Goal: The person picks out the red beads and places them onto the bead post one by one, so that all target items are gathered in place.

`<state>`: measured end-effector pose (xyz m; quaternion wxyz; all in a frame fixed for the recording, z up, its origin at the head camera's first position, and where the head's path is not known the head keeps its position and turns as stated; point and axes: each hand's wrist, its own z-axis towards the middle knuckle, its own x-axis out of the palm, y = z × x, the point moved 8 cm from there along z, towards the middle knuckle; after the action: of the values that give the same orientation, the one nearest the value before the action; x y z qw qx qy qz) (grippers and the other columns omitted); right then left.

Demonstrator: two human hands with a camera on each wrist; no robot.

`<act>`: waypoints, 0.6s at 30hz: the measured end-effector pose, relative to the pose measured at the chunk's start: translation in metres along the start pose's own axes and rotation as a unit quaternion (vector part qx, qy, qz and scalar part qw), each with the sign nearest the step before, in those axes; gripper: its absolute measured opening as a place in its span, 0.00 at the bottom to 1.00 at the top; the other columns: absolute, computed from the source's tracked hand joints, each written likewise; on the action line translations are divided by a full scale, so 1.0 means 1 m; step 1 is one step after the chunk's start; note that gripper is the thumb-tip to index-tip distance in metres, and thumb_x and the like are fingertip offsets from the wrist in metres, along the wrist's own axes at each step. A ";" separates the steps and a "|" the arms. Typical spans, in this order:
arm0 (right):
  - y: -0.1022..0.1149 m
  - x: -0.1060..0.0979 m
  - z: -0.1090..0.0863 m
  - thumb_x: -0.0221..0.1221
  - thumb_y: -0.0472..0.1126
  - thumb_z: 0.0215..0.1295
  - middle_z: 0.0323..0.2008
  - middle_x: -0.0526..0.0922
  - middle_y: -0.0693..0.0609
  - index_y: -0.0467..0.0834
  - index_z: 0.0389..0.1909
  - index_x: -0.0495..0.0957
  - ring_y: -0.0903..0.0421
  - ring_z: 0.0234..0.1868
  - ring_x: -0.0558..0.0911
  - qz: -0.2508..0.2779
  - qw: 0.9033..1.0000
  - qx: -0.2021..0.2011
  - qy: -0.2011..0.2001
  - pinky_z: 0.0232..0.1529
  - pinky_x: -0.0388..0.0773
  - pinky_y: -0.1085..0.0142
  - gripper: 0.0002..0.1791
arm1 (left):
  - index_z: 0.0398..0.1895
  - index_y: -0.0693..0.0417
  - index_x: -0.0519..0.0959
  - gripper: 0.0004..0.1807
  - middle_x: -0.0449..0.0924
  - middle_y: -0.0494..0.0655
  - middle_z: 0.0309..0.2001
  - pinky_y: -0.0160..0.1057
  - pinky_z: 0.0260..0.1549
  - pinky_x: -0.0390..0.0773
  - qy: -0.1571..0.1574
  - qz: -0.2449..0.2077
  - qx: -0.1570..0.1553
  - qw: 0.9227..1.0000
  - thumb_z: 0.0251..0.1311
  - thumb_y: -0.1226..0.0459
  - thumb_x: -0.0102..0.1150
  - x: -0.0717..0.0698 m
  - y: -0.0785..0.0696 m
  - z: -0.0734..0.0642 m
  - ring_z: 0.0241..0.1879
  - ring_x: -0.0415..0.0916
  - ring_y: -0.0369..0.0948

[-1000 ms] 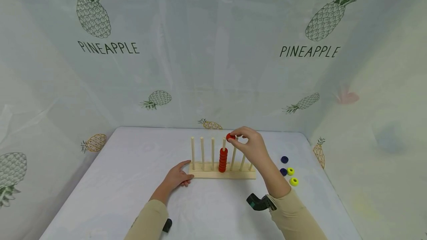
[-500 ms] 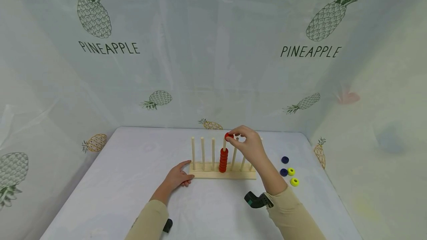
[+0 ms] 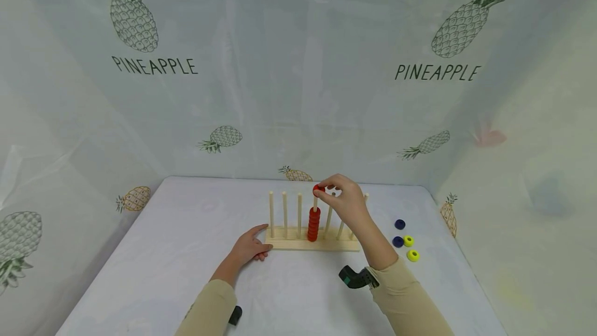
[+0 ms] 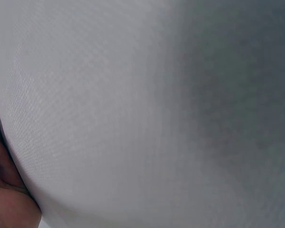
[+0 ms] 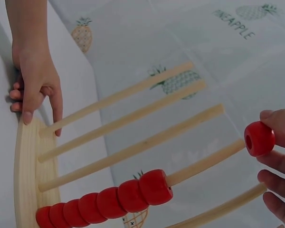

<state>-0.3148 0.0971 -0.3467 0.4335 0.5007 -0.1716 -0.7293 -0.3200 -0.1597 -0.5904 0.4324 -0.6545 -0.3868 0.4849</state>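
Observation:
A wooden bead rack [image 3: 294,244] with a row of upright pegs stands on the table. A stack of red beads [image 3: 314,224] fills the lower part of its middle peg [image 5: 206,163]. My right hand [image 3: 351,202] pinches one more red bead [image 5: 260,138] between thumb and fingertips, at that peg's tip; whether the tip has entered the hole I cannot tell. At the rack's left end, my left hand [image 3: 248,248] grips the base, thumb in front and index finger behind. The left wrist view shows mostly blurred white surface, with a bit of hand [image 4: 12,204] at the edge.
To the right of the rack lie two dark blue beads [image 3: 399,224] and two yellow beads [image 3: 413,255] on the white table [image 3: 158,263]. A curtain [image 3: 298,77] printed with pineapples hangs behind the table and at its sides.
The right hand has brought the red bead slightly left, from beside the middle peg to its tip. The left hand has stayed at the rack's end.

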 end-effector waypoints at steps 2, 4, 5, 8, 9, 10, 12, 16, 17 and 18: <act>-0.001 0.001 0.001 0.71 0.43 0.57 0.39 0.83 0.53 0.44 0.38 0.84 0.47 0.43 0.79 0.004 1.000 0.006 0.001 0.43 0.77 0.56 0.10 | 0.72 0.60 0.61 0.41 0.80 0.49 0.18 0.33 0.16 0.74 0.000 0.001 0.000 1.000 0.56 0.67 0.70 0.000 -0.001 -0.001 0.15 0.76 0.38; -0.002 0.002 0.001 0.71 0.43 0.56 0.39 0.83 0.53 0.44 0.37 0.84 0.47 0.43 0.79 0.005 1.000 0.012 0.002 0.43 0.77 0.55 0.10 | 0.72 0.60 0.61 0.41 0.80 0.48 0.18 0.33 0.16 0.74 -0.001 0.002 0.000 1.000 0.56 0.67 0.69 0.000 -0.002 -0.001 0.15 0.77 0.38; -0.002 0.002 0.002 0.71 0.43 0.56 0.39 0.83 0.53 0.44 0.37 0.84 0.46 0.43 0.79 0.005 1.000 0.014 0.002 0.43 0.78 0.55 0.10 | 0.72 0.60 0.61 0.41 0.80 0.48 0.18 0.33 0.16 0.74 -0.001 0.003 0.000 1.000 0.57 0.67 0.69 0.000 -0.003 -0.001 0.15 0.77 0.38; -0.003 0.003 0.002 0.72 0.43 0.55 0.38 0.83 0.53 0.45 0.37 0.84 0.46 0.43 0.79 0.003 1.000 0.019 0.003 0.43 0.77 0.55 0.11 | 0.72 0.60 0.61 0.40 0.80 0.48 0.18 0.32 0.16 0.74 -0.001 0.005 -0.001 1.000 0.57 0.67 0.69 0.000 -0.004 -0.002 0.15 0.76 0.38; -0.003 0.003 0.002 0.72 0.43 0.55 0.38 0.82 0.53 0.45 0.37 0.84 0.47 0.43 0.79 0.002 1.000 0.019 0.004 0.43 0.77 0.56 0.11 | 0.72 0.60 0.61 0.40 0.80 0.48 0.18 0.32 0.16 0.74 0.000 0.005 -0.001 1.000 0.57 0.67 0.69 0.000 -0.004 -0.002 0.15 0.76 0.38; -0.003 0.003 0.003 0.72 0.43 0.55 0.38 0.82 0.53 0.45 0.37 0.84 0.47 0.43 0.79 0.001 1.000 0.020 0.004 0.43 0.77 0.56 0.11 | 0.72 0.60 0.61 0.40 0.80 0.48 0.18 0.32 0.16 0.74 0.000 0.006 -0.002 1.000 0.57 0.67 0.69 0.000 -0.004 -0.002 0.15 0.76 0.38; -0.003 0.004 0.003 0.72 0.44 0.54 0.38 0.82 0.54 0.45 0.37 0.84 0.49 0.43 0.79 0.000 1.000 0.023 0.005 0.43 0.77 0.57 0.11 | 0.72 0.60 0.61 0.40 0.80 0.48 0.19 0.32 0.16 0.74 0.000 0.005 -0.004 1.000 0.57 0.67 0.69 0.000 -0.003 -0.002 0.15 0.76 0.38; -0.004 0.005 0.004 0.73 0.45 0.54 0.38 0.82 0.54 0.45 0.37 0.84 0.51 0.42 0.79 -0.004 1.000 0.028 0.006 0.44 0.77 0.57 0.12 | 0.72 0.60 0.61 0.41 0.81 0.48 0.19 0.32 0.16 0.74 0.001 0.004 -0.008 1.000 0.57 0.67 0.69 0.000 -0.001 0.000 0.15 0.77 0.38; -0.004 0.006 0.004 0.73 0.45 0.54 0.38 0.82 0.54 0.45 0.37 0.84 0.52 0.42 0.79 -0.005 1.000 0.029 0.008 0.44 0.77 0.58 0.12 | 0.72 0.59 0.61 0.41 0.81 0.48 0.19 0.33 0.16 0.74 0.001 0.003 -0.008 1.000 0.57 0.67 0.69 0.000 -0.001 0.000 0.15 0.77 0.38; -0.004 0.006 0.004 0.73 0.45 0.53 0.38 0.82 0.54 0.45 0.37 0.84 0.51 0.42 0.79 -0.006 0.999 0.031 0.009 0.44 0.77 0.57 0.12 | 0.72 0.59 0.61 0.41 0.81 0.48 0.19 0.33 0.16 0.74 0.002 0.003 -0.008 1.000 0.57 0.67 0.69 0.000 0.000 0.000 0.15 0.77 0.38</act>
<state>-0.3209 0.0935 -0.3513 0.4148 0.5210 -0.1869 -0.7222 -0.3205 -0.1598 -0.5900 0.4262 -0.6600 -0.3880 0.4819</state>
